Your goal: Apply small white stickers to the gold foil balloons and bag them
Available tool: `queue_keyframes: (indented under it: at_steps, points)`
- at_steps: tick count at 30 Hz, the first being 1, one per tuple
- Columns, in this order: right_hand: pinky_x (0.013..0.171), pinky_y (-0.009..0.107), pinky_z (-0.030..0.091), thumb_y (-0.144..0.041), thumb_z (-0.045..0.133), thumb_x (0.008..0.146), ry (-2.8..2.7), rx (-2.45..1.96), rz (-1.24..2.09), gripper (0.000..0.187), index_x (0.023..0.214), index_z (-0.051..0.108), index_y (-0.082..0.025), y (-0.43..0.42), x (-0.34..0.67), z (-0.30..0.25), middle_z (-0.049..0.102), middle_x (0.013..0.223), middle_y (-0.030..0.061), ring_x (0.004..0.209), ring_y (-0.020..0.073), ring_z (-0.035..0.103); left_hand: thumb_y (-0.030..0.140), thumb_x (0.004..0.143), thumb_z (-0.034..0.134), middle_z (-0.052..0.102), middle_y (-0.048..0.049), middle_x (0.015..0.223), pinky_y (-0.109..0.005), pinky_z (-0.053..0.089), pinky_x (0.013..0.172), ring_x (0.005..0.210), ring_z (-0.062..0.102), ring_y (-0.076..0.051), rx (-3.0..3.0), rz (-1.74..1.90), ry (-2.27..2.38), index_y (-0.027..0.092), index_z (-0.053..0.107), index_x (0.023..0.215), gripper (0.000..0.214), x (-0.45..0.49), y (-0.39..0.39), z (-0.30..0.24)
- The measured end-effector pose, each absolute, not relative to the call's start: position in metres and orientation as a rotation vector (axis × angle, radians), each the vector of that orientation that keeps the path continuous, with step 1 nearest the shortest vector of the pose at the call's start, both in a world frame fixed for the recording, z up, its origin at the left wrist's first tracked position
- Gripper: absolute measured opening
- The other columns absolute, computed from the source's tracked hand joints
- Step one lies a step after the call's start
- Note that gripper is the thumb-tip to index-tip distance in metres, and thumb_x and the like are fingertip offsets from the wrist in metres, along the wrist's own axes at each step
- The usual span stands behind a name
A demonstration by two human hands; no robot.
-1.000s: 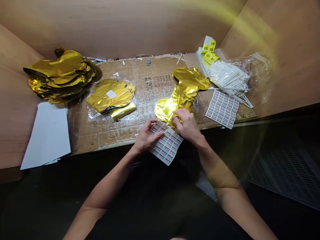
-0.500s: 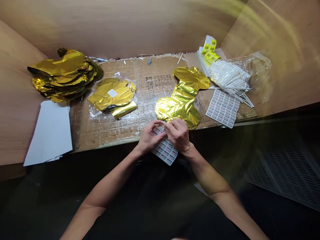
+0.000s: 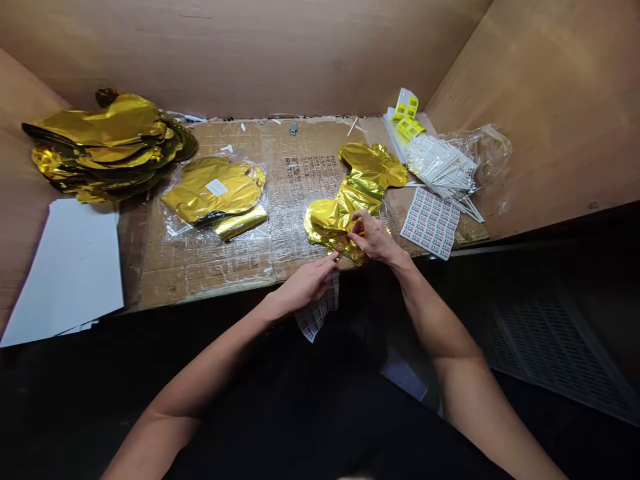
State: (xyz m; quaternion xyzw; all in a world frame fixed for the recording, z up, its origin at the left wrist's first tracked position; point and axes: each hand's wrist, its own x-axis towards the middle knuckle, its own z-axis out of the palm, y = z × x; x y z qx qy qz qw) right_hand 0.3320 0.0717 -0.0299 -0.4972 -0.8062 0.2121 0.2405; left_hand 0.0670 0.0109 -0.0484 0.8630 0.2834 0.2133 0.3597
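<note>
My left hand [image 3: 313, 283] is closed on a sheet of CE-mark stickers [image 3: 320, 312], which hangs bent below the table's front edge. Its fingertips reach the near edge of a flat gold foil balloon [image 3: 327, 217] lying on the cardboard. Over the lower part of that foil, my right hand [image 3: 374, 237] holds thumb and forefinger pinched together. What sits between those fingertips is too small to make out. A second sheet of CE stickers [image 3: 431, 223] lies flat to the right of the balloon.
Clear bags with folded gold foil [image 3: 215, 193] lie left of centre. Farther left are a gold foil pile [image 3: 107, 150] and white sheets [image 3: 75, 267]. White sticks [image 3: 440, 163] and yellow barcode labels [image 3: 407, 117] are at the back right. Wooden panels [image 3: 300, 53] enclose the table.
My right hand has left the sticker sheet and moved up and right over the gold balloon. My left hand has kept the sheet, which now hangs bent and lower.
</note>
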Motion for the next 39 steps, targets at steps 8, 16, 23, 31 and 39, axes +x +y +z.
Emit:
queue_keyframes:
  at_steps: [8,16,23,31,39]
  points:
    - [0.079,0.037,0.045,-0.034,0.050,0.108,-1.796,-1.880,0.174,0.031,0.115,0.058,-0.005,0.204,0.397,0.068,0.071,0.112,0.0202,0.094,0.0178,0.069,0.010,0.091,0.066,0.067,-0.0179,0.149,-0.047,0.055,0.116,0.139,0.067,-0.029,2.214,0.589,0.743,0.020,0.043,0.160,0.073,0.066,0.013,-0.059]
    - [0.063,0.030,0.044,-0.047,0.059,0.104,-1.929,-1.560,0.859,0.037,0.083,0.064,-0.017,0.131,0.344,0.053,0.062,0.074,0.0033,0.069,0.0138,0.056,0.015,0.093,0.070,0.073,-0.0151,0.139,-0.046,0.056,0.114,0.131,0.071,-0.030,2.112,0.627,0.786,0.021,0.037,0.165,0.080,0.065,0.011,-0.059]
    - [0.055,0.027,0.029,-0.036,0.061,0.093,-1.898,-1.635,1.299,0.033,0.066,0.051,-0.021,0.087,0.301,-0.017,0.047,0.059,-0.0039,0.055,0.0105,0.041,0.012,0.091,0.071,0.070,-0.0160,0.143,-0.049,0.054,0.119,0.140,0.066,-0.031,2.137,0.599,0.798,0.022,0.047,0.156,0.070,0.068,0.010,-0.059]
    - [0.079,0.036,0.041,-0.047,0.069,0.098,-2.170,-1.925,0.282,0.027,0.093,0.065,-0.021,0.070,0.292,-0.004,0.072,0.089,0.0115,0.085,0.0267,0.063,0.006,0.091,0.065,0.061,-0.0210,0.156,-0.052,0.055,0.118,0.146,0.061,-0.033,2.173,0.632,0.754,0.019,0.053,0.144,0.056,0.069,0.009,-0.062]
    - [0.080,0.032,0.040,-0.036,0.056,0.101,-2.242,-1.456,0.783,0.027,0.079,0.061,-0.020,0.083,0.305,-0.030,0.064,0.082,0.0032,0.081,0.0187,0.057,0.006,0.091,0.062,0.041,-0.0211,0.172,-0.051,0.052,0.122,0.154,0.052,-0.032,2.155,0.608,0.735,0.020,0.059,0.124,0.036,0.066,0.011,-0.052]
